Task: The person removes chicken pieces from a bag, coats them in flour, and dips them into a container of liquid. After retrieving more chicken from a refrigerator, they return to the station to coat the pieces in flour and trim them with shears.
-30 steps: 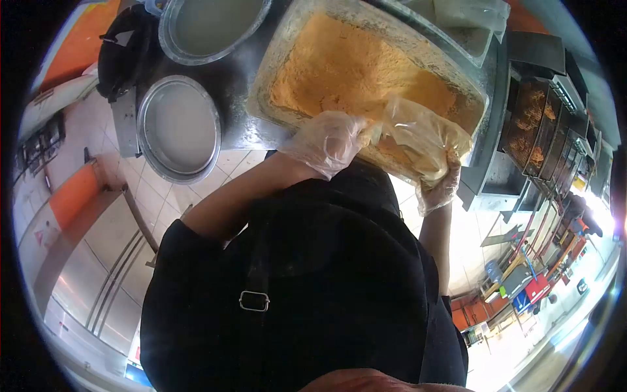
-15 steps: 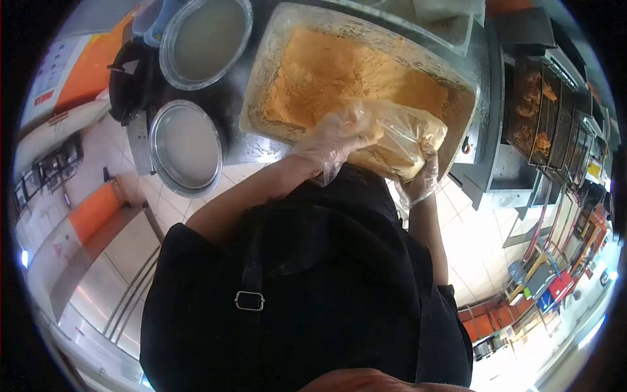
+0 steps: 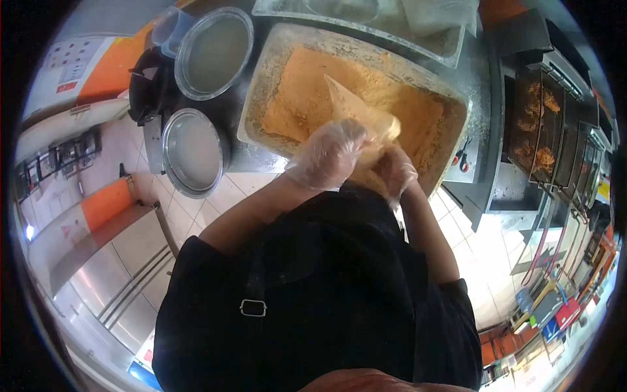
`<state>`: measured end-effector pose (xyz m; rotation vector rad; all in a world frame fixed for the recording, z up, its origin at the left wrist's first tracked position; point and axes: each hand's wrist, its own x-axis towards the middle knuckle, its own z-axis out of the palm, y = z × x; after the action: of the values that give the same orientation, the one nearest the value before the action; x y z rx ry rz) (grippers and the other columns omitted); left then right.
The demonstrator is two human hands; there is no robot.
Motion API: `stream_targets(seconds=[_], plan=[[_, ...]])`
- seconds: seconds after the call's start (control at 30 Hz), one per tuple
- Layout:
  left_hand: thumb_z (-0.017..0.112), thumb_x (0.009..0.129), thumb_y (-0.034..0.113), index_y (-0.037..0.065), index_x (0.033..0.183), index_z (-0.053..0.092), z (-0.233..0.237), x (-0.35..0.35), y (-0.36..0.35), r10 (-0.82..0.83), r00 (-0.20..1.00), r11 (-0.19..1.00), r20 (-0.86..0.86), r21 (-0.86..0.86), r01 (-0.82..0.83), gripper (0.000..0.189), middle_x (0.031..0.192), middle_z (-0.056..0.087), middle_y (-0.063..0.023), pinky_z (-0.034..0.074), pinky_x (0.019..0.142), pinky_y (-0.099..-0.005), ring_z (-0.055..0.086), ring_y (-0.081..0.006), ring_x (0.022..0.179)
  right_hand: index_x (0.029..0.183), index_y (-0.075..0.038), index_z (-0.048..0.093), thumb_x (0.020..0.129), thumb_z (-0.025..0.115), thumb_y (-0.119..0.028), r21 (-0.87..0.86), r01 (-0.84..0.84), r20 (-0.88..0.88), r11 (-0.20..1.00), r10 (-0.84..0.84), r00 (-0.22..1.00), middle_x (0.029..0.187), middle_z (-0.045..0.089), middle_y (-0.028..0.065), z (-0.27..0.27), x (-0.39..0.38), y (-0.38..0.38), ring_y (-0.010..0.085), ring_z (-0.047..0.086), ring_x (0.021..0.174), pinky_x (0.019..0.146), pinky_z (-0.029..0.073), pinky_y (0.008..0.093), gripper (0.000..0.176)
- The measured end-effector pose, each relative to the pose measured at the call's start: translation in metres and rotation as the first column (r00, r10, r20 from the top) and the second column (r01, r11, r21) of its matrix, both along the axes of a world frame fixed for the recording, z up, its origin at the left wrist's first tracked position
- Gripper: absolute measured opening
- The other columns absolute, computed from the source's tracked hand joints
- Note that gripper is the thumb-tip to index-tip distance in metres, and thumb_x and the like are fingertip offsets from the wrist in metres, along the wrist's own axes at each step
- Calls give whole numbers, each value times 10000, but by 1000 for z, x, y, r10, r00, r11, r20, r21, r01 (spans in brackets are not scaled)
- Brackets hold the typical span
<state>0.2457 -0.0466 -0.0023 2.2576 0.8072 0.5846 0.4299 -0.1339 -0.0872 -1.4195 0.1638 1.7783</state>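
Note:
A clear plastic bag with pale contents is held between my hands, over the near side of a large tub. Orange-tan breading powder covers the tub's bottom. My left hand, in a clear disposable glove, is closed on the bag from the left. On the other side, my right hand, also gloved, grips the bag's lower right part with fingers curled. One corner of the bag points up and away from me, toward the powder. What exactly is inside the bag I cannot make out.
Two round metal bowls of cloudy liquid, a far bowl and a near bowl, stand at left. Another clear tub lies beyond. Scissors rest on the right. Fryer baskets with fried pieces are farther right.
My right hand has moved left toward my left hand. The bag has turned from pointing right to pointing up and away. The view has shifted slightly.

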Motion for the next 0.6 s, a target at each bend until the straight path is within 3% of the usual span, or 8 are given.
stream_targets(seconds=[0.07,0.13,0.2,0.27,0.3,0.37,0.53,0.6], plan=[[689,900,95,77,1073,677,2,-2,-4,-22,987,993,-159,107,39,174,911,641,-116,535,733,-410,638,-336,855,1427,-95,538,964,645,-259,12,-161,48,987,160,986,1277,661,84,-19,8,8,241,643,1126,961,528,386,502],[662,927,182,93,1011,664,15,-7,-2,-120,977,975,-175,167,149,123,944,633,-108,545,729,-434,661,-308,876,1478,-81,465,968,624,-159,203,-178,582,963,28,813,1435,573,151,-12,5,16,304,628,1174,982,521,429,540],[667,920,191,101,1012,669,28,-15,0,-132,945,952,-299,226,204,129,937,635,-100,550,733,-429,664,-291,879,1429,-32,542,1004,593,-280,413,-167,631,895,-149,762,1363,645,203,-8,15,28,346,645,1198,1002,496,451,495],[672,913,199,109,1014,673,33,-23,-3,-141,897,925,-420,267,270,136,930,637,-92,555,736,-423,667,-275,882,1304,20,647,1026,523,-443,-14,-644,773,765,417,478,1238,694,267,88,33,67,378,660,1195,1032,475,455,554],[666,906,188,123,994,659,34,-26,-4,-134,905,940,-403,237,245,110,890,620,-77,545,693,-414,653,-272,835,1304,20,647,1026,523,-443,-15,-647,772,762,421,477,1238,694,267,112,31,81,378,660,1195,1032,475,455,554],[660,899,177,137,974,645,40,-30,-8,-127,915,953,-383,207,219,86,851,603,-61,534,651,-406,639,-268,789,1198,31,707,1020,466,-516,-324,-893,721,312,693,-20,1177,695,301,144,15,104,387,669,1150,1018,475,453,623],[667,934,246,126,951,652,48,-43,-14,-173,933,928,-317,264,262,122,839,601,-65,512,645,-430,631,-273,770,1206,-5,705,1024,511,-528,-464,-885,673,30,661,-330,1139,713,241,116,30,98,369,685,1062,985,494,451,587],[671,938,264,120,950,651,53,-50,-16,-156,941,951,-300,213,226,146,838,601,-65,513,656,-431,629,-273,774,1233,-11,687,1031,558,-461,-334,-943,750,-17,601,-276,1069,707,189,121,33,81,346,680,991,936,504,441,509]])
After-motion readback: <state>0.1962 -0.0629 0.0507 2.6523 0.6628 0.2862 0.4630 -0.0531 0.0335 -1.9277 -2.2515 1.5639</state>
